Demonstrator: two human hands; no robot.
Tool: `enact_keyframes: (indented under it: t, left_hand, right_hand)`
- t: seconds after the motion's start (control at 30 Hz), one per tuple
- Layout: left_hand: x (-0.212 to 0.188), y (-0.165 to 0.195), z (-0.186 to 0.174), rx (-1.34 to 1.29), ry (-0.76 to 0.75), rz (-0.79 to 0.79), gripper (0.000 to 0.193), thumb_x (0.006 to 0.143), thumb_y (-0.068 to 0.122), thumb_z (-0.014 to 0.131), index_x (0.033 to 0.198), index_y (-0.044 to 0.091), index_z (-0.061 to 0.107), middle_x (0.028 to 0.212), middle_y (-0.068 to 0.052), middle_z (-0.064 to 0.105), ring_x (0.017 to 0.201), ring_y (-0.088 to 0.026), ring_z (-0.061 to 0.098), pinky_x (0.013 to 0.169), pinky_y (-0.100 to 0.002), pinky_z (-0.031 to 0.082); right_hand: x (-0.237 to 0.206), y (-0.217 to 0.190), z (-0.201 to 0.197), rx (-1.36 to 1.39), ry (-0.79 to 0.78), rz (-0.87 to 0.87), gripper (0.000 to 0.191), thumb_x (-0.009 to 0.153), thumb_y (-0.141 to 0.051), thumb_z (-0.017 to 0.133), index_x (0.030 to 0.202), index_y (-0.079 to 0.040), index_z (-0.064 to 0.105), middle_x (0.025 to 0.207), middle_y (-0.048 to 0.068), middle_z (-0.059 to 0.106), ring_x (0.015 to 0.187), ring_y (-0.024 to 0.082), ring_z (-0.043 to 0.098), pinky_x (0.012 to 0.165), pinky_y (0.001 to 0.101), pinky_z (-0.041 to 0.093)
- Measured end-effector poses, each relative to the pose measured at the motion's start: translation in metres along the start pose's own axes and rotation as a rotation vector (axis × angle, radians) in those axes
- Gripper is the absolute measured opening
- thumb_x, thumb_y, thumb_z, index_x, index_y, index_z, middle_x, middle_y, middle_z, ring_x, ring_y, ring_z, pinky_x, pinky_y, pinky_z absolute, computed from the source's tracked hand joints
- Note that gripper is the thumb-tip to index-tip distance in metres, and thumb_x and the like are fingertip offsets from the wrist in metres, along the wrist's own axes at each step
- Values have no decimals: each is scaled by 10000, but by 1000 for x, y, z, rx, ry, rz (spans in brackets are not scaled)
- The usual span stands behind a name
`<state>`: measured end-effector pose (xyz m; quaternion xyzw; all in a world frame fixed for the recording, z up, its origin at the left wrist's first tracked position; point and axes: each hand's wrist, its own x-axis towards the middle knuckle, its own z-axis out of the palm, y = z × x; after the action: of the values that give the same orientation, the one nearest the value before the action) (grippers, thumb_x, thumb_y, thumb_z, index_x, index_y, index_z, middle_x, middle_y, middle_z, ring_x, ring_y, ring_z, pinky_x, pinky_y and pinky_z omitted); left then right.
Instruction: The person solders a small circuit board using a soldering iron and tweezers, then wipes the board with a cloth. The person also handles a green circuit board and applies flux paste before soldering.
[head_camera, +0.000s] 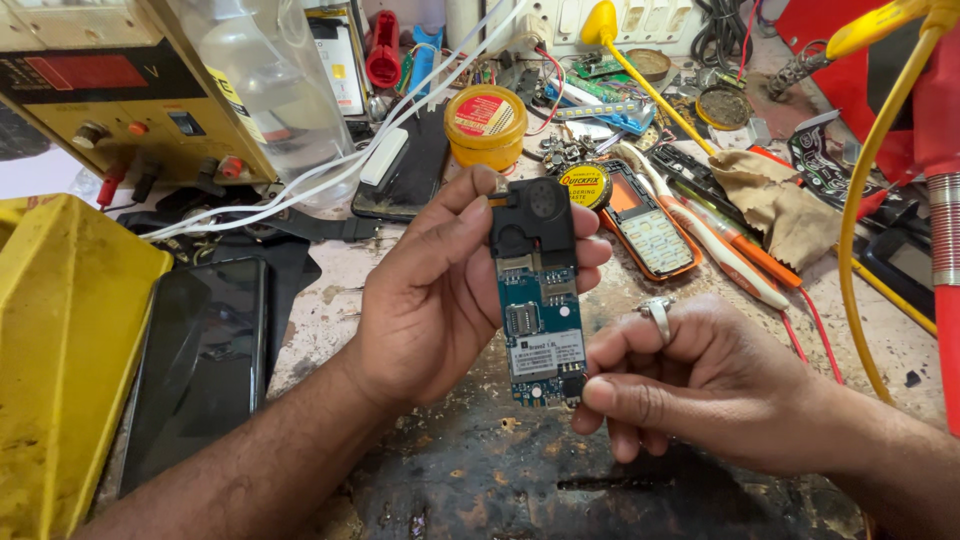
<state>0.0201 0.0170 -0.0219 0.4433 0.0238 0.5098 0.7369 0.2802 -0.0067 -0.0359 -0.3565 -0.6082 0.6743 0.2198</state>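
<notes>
Worktop (470, 480): worn, stained and crowded, carrying everything listed. Yellow case (60, 350) at the near left edge, beside a dark smartphone (200, 350) lying flat, screen up. Bench power supply (110, 90), yellow-fronted with knobs and sockets, at the far left; a clear plastic bottle (270, 80) stands against it, with white cables trailing past. Left hand (440, 290): raised over the worktop's middle, fingers curled behind and thumb across the edge of a phone circuit board (537, 300), which it holds upright, clear of the surface, black upper frame on top and blue board below. Right hand (700, 385): ring on one finger, thumb and forefinger pressed together on the board's lower right corner. Orange keypad phone (645, 225) lies face up just behind the board. Crumpled brown cloth (770, 200) to its right. Yellow round tin (486, 122) with red label farther back; a smaller paste tin (585, 185) near it. Hazards, as a judgement: the board is held only by its edges and one corner, so a slackened grip could drop it onto the hard surface; pinching or twisting that corner could strain small parts; bare fingers may leave grime on the contacts; nearby loose wires could snag it.
</notes>
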Motion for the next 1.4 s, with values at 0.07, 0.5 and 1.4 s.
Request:
enact_keyframes:
  t: [0.07, 0.5, 1.4]
  left_hand:
    - [0, 0, 0, -1, 0, -1, 457, 1153, 240, 407, 1520, -23, 337, 1364, -282, 615, 1273, -374, 643, 1169, -523, 507]
    - [0, -1, 0, 23, 27, 59, 401, 1163, 267, 445, 1435, -25, 407, 1365, -266, 617, 1300, -370, 638, 1189, -528, 507]
    - [1, -5, 7, 61, 67, 27, 417, 1134, 284, 452, 1452, 20, 398, 1355, -243, 610, 1257, -335, 643, 1154, -508, 518]
  right_hand:
    - [0, 0, 1, 8, 10, 5, 187, 985, -117, 693, 1125, 2, 725, 907, 100, 830, 689, 112, 742, 556, 235, 571]
    - [2, -5, 0, -41, 88, -43, 170, 956, -86, 723, 1078, 32, 726, 827, 95, 798, 629, 115, 735, 496, 220, 543]
    - [3, -8, -1, 14, -8, 3, 201, 1005, -152, 678, 1105, 19, 716, 878, 74, 787, 662, 105, 722, 512, 222, 538]
